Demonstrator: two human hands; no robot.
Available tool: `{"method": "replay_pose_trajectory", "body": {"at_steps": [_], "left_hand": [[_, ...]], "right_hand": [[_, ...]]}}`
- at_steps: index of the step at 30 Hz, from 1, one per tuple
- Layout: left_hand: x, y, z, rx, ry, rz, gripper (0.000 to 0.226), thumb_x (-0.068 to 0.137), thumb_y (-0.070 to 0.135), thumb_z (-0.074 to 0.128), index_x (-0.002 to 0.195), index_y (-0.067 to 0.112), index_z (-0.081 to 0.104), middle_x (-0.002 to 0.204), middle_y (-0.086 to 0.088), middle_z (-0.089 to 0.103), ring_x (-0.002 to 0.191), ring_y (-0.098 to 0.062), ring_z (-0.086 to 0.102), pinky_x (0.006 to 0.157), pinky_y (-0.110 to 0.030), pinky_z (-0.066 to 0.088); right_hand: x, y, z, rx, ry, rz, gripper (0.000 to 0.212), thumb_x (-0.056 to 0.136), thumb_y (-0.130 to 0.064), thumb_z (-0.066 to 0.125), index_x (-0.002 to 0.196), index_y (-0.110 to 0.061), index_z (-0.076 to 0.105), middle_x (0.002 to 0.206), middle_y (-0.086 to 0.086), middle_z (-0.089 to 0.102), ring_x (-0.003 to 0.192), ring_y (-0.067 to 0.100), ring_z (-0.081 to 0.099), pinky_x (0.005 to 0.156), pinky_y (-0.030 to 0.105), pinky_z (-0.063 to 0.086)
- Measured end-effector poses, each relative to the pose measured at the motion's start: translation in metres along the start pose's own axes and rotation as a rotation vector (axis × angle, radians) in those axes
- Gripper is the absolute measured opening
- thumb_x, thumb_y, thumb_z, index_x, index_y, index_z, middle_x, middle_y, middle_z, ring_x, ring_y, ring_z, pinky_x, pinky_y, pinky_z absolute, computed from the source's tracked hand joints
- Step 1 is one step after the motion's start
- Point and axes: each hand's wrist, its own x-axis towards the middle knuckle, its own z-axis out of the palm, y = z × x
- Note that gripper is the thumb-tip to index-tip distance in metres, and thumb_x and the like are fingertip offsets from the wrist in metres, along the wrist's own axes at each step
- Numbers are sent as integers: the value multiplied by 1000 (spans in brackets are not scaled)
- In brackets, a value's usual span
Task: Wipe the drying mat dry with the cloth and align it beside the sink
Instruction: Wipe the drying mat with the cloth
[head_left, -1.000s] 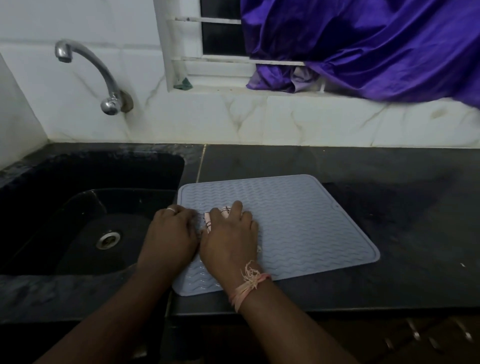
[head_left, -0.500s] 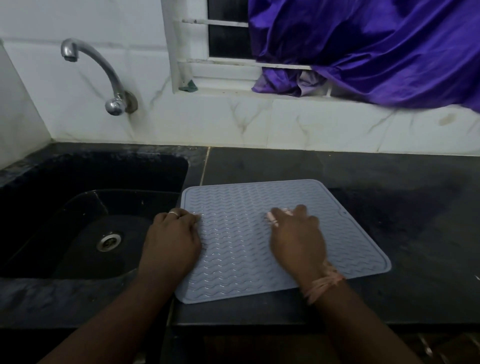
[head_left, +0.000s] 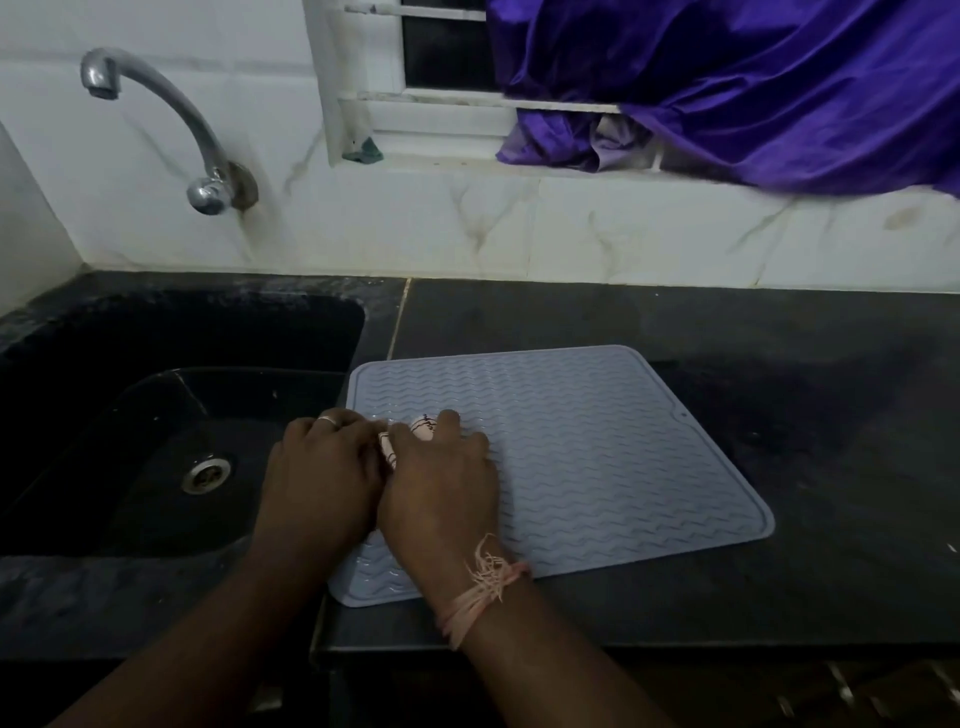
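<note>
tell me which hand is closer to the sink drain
Left. The left hand rests at the mat's sink-side edge, just right of the drain. The right hand lies farther right on the mat, over the cloth.

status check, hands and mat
Right hand presses small pale cloth on grey ribbed silicone drying mat. Left hand holds mat's sink-side edge. Mat skewed, overhanging black sink. Nothing obstructing.

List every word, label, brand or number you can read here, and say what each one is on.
No text can be read.
Cloth under the right hand: dark marks, too small and blurred to tell whether they are lettering.
Drying mat, tap, sink: no markings visible.
</note>
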Motion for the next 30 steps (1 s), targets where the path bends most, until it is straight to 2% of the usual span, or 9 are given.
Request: {"method": "replay_pose_trajectory", "body": {"at_steps": [6, 9, 12, 15, 19, 21, 23, 27, 30], "left_hand": [[1, 1, 1, 39, -16, -37, 36, 99, 42, 43, 124, 37, 68, 128, 9, 61, 112, -24, 51, 89, -45, 46], [1, 3, 0, 58, -26, -58, 35, 99, 42, 44, 124, 39, 67, 130, 11, 60, 112, -24, 51, 90, -45, 44], [0, 5, 0, 62, -28, -58, 35, 99, 42, 44, 125, 39, 67, 130, 11, 60, 113, -24, 51, 91, -45, 44], [0, 5, -2, 56, -35, -56, 35, 99, 41, 44, 125, 38, 66, 130, 10, 59, 114, -24, 50, 92, -46, 44], [0, 7, -4, 64, -53, -55, 37, 99, 42, 42, 128, 38, 65, 133, 10, 59, 117, -23, 49, 94, -47, 43], [0, 7, -6, 59, -82, -49, 38, 98, 43, 40, 128, 37, 63, 135, 8, 57, 119, -23, 48, 95, -47, 42], [0, 6, -8, 66, -102, -37, 40, 95, 44, 43, 129, 38, 62, 137, 8, 56, 121, -25, 48, 95, -47, 42], [1, 4, -11, 114, -159, -61, 46, 93, 40, 48, 139, 42, 54, 144, 10, 51, 126, -23, 44, 100, -47, 40], [1, 6, -11, 121, -162, -73, 48, 93, 35, 48, 140, 43, 53, 145, 12, 49, 127, -22, 42, 103, -48, 38]], "right_hand": [[6, 56, -21, -6, -40, 45, 34, 96, -26, 50, 127, -34, 61, 123, 5, 48, 106, 27, 49, 72, 31, 41], [9, 100, -39, -86, -8, 173, 30, 98, -29, 54, 126, -37, 61, 120, 6, 50, 101, 25, 54, 70, 32, 48], [14, 134, -54, -139, -8, 330, 30, 96, -26, 52, 124, -30, 63, 121, 10, 49, 102, 29, 54, 70, 34, 45], [19, 126, -55, -111, 9, 414, 27, 96, -24, 53, 121, -23, 63, 127, 13, 47, 105, 32, 55, 70, 33, 40], [8, 57, -33, -5, 68, 165, 32, 98, -26, 52, 130, -29, 56, 123, 10, 49, 97, 27, 58, 67, 32, 43], [-2, 20, -16, 30, 56, 32, 44, 97, -25, 50, 141, -32, 47, 126, 10, 48, 101, 29, 56, 72, 35, 47], [-8, -2, -3, -12, 44, -40, 45, 98, -27, 47, 143, -30, 47, 125, 11, 50, 102, 30, 55, 75, 39, 49], [-3, 13, -10, -41, -64, -50, 39, 94, -26, 53, 133, -28, 57, 133, 10, 45, 111, 30, 49, 80, 39, 47], [1, 55, -29, -45, -77, 35, 39, 93, -24, 55, 129, -35, 60, 128, 5, 46, 109, 25, 51, 74, 33, 44]]}}
